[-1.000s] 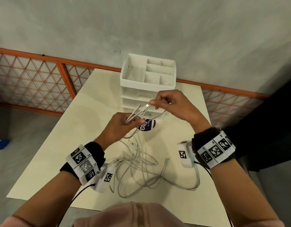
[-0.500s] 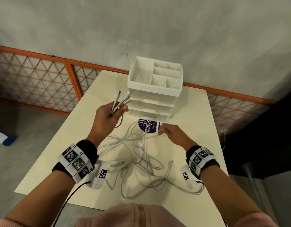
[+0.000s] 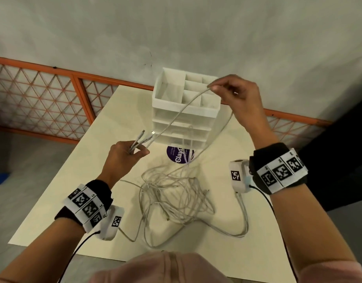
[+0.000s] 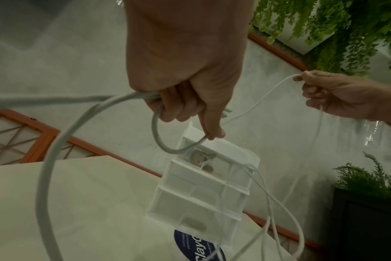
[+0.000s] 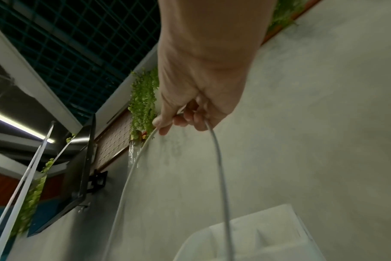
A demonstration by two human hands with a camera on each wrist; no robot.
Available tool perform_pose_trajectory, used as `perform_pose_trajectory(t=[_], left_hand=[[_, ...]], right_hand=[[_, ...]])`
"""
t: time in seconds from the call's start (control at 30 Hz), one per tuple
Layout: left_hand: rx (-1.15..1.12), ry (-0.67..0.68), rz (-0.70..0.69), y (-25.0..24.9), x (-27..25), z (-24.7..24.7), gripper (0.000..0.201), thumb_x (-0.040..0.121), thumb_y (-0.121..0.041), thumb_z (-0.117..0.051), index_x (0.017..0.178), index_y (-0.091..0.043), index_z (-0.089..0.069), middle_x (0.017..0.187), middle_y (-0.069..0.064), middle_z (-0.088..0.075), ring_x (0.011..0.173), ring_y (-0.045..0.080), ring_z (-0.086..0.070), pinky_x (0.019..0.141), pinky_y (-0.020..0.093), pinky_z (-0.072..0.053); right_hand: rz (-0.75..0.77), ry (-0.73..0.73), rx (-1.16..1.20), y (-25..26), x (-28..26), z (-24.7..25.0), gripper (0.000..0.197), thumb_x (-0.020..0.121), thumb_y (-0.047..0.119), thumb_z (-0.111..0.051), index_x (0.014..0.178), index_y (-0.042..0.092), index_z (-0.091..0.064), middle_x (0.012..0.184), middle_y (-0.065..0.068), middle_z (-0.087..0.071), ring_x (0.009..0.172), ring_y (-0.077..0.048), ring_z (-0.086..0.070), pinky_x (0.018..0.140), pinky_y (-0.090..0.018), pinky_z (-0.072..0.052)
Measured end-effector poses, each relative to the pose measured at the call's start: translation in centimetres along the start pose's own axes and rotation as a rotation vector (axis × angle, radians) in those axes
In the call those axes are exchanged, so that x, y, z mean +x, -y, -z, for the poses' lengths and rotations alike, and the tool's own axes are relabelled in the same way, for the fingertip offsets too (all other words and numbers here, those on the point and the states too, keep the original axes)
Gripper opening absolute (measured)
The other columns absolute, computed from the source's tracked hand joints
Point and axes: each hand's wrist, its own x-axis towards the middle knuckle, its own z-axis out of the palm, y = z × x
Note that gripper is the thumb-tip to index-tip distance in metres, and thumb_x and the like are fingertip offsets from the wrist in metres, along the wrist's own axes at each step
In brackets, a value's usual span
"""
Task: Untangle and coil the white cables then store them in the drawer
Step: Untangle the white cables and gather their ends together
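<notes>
A tangle of white cables [image 3: 172, 199] lies on the cream table [image 3: 78, 180] in front of me. My left hand [image 3: 131, 154] grips a bundle of cable ends [image 3: 144, 138], plugs pointing up toward the white drawer unit [image 3: 186, 111]. My right hand [image 3: 235, 94] is raised over the unit's open top tray and pinches one cable [image 3: 180, 115] between thumb and fingertips, a loop hanging down to the pile. The left wrist view has my left hand [image 4: 190, 109] curled round the cables [image 4: 54, 146] and the right hand [image 4: 337, 95] holding the loop. In the right wrist view my right hand [image 5: 185, 120] pinches the cable [image 5: 219, 159].
The drawer unit [image 4: 203, 190] stands at the table's far edge against a grey wall, its drawers closed. A purple round sticker [image 3: 179, 156] lies in front of it. An orange lattice railing [image 3: 43, 103] runs behind the table. One cable trails to the table's right front [image 3: 243, 219].
My right hand has risen from the table near the sticker to above the drawer unit, drawing one cable up from the tangle. The left hand kept hold of the cable ends and dropped slightly lower.
</notes>
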Motion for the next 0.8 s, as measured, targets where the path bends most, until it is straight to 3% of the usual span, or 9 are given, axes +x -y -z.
perform_pose_trajectory(t=[0.13,0.23,0.33,0.47,0.53,0.6,0.63,0.73,0.8], left_hand=[[-0.137,0.047,-0.081,-2.2,-0.5,0.3,0.033,0.072,-0.024,-0.079,0.056,-0.041,-0.055,0.054,-0.004,-0.022,0.044,0.008,-0.023,0.045,0.018,-0.018],[-0.282,0.153,-0.154,-4.3,-0.9,-0.7,0.016,0.076,-0.018,-0.075,0.077,-0.03,-0.066,0.05,-0.011,-0.022,0.049,0.006,-0.021,0.047,0.016,-0.017],[-0.276,0.292,-0.158,-5.6,-1.0,-2.2,0.01,0.081,-0.014,-0.07,0.087,-0.006,-0.068,0.034,-0.013,-0.031,0.037,0.003,-0.028,0.045,0.01,-0.021],[-0.246,0.187,-0.183,-5.6,-0.8,-2.4,0.016,0.088,-0.014,-0.062,0.073,-0.01,-0.067,0.043,-0.02,-0.055,0.041,-0.002,-0.042,0.048,0.008,-0.028],[-0.291,0.063,-0.216,-5.2,-0.2,-1.6,0.021,0.09,-0.021,-0.061,0.068,-0.022,-0.065,0.054,-0.011,-0.058,0.051,0.003,-0.041,0.051,0.015,-0.03],[-0.348,-0.034,-0.253,-5.0,0.3,-0.5,0.023,0.089,-0.031,-0.06,0.067,-0.026,-0.062,0.066,0.025,-0.055,0.062,0.017,-0.041,0.055,0.026,-0.031],[-0.348,-0.057,-0.27,-5.1,0.4,0.0,0.024,0.089,-0.034,-0.058,0.068,-0.024,-0.062,0.069,0.03,-0.053,0.063,0.02,-0.039,0.057,0.028,-0.03],[-0.263,-0.037,-0.278,-4.8,0.4,0.2,0.022,0.091,-0.025,-0.06,0.069,-0.02,-0.063,0.065,0.022,-0.05,0.057,0.014,-0.035,0.051,0.022,-0.028],[-0.173,0.027,-0.244,-3.8,0.3,-0.3,0.026,0.088,-0.023,-0.062,0.063,-0.028,-0.063,0.062,0.012,-0.052,0.051,0.007,-0.034,0.047,0.016,-0.026]], right_hand=[[-0.148,0.285,0.003,-0.9,-1.9,-1.0,0.014,0.079,0.02,-0.072,0.092,0.014,-0.073,0.09,0.003,-0.071,0.084,-0.012,-0.067,0.083,-0.023,-0.052],[-0.201,0.474,-0.047,-0.7,-4.1,-4.0,0.014,0.079,0.018,-0.073,0.091,0.009,-0.074,0.086,0.006,-0.071,0.083,-0.007,-0.066,0.08,-0.017,-0.051],[-0.193,0.452,0.038,-0.9,-5.3,-6.0,0.011,0.081,0.013,-0.071,0.087,0.004,-0.073,0.071,0.015,-0.067,0.066,0.004,-0.061,0.065,-0.008,-0.043],[-0.262,0.391,0.049,-3.1,-5.7,-5.1,0.015,0.081,0.02,-0.071,0.084,0.006,-0.069,0.065,-0.003,-0.058,0.058,-0.006,-0.049,0.058,-0.015,-0.039],[-0.34,0.508,-0.078,-6.4,-6.8,-4.3,0.018,0.085,0.023,-0.068,0.082,0.006,-0.065,0.071,-0.009,-0.063,0.059,-0.004,-0.054,0.06,-0.016,-0.042],[-0.399,0.676,-0.277,-10.3,-9.0,-3.9,0.019,0.092,0.02,-0.058,0.085,0.004,-0.066,0.084,-0.007,-0.069,0.068,0.001,-0.058,0.067,-0.017,-0.042],[-0.421,0.719,-0.331,-12.1,-10.4,-3.9,0.022,0.095,0.017,-0.053,0.089,0.0,-0.066,0.092,-0.01,-0.069,0.078,-0.005,-0.058,0.071,-0.019,-0.04],[-0.472,0.604,-0.333,-15.2,-12.8,-3.8,0.025,0.098,0.01,-0.044,0.094,-0.007,-0.062,0.095,-0.004,-0.066,0.091,-0.018,-0.058,0.079,-0.012,-0.041],[-0.413,0.431,-0.281,-15.0,-12.2,-3.8,0.022,0.098,0.009,-0.043,0.092,0.0,-0.061,0.092,-0.003,-0.066,0.089,-0.02,-0.063,0.087,-0.017,-0.047]])
